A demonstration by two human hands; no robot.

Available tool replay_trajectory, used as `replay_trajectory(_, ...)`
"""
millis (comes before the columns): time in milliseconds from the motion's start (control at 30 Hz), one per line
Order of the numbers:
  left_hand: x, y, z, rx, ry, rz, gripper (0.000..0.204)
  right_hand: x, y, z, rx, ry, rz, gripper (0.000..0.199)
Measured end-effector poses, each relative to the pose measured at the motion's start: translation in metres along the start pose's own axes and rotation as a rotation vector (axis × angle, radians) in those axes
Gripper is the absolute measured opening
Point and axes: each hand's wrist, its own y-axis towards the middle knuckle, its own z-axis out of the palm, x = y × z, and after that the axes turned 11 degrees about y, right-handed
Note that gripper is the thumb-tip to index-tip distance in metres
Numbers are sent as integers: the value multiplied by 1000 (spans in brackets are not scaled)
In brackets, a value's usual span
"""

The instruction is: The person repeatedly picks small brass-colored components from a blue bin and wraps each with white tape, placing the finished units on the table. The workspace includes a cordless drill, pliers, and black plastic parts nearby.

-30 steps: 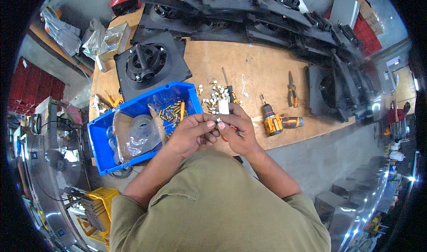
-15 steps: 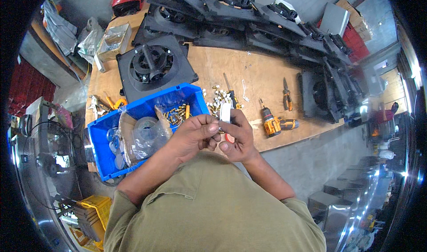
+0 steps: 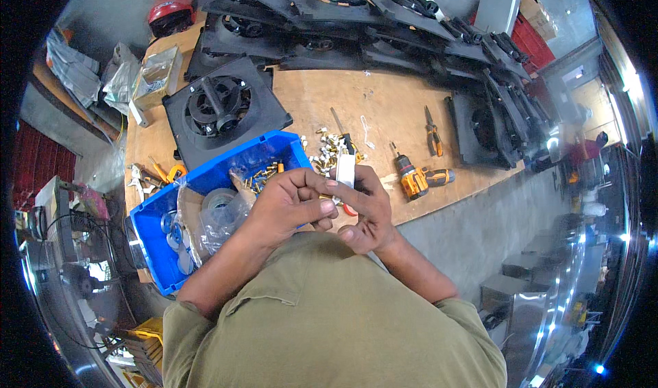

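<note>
My hands meet low over the table's near edge, in front of my shirt. A roll of white tape stands between the fingers of my right hand, with a bit of red showing below it. My left hand is closed in a pinch beside the tape; a small piece at its fingertips is mostly hidden. Left of my hands lies a blue bin with brass fittings, clear plastic bags and round discs. Just beyond my hands is a pile of small brass-and-white fittings.
A yellow-black cordless drill, pliers and a screwdriver lie on the wooden table. One black square housing sits behind the bin; stacked black housings line the back and right. A red helmet rests far left.
The view has shifted slightly. My left fingers have turned and curled beside the tape, and the roll now shows more as a flat white band. Both hands stay together.
</note>
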Motion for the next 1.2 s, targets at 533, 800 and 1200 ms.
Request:
replay_trajectory(533, -17, 0, -16, 41, -148, 182, 21, 21, 9, 24, 54, -160, 221, 54)
replay_trajectory(800, -24, -14, -14, 138, 293, 155, 22, 22, 28, -7, 48, -396, 61, 54)
replay_trajectory(1200, -18, -12, -16, 120, 116, 38, 23, 30, 42, -23, 102, -591, -106, 46)
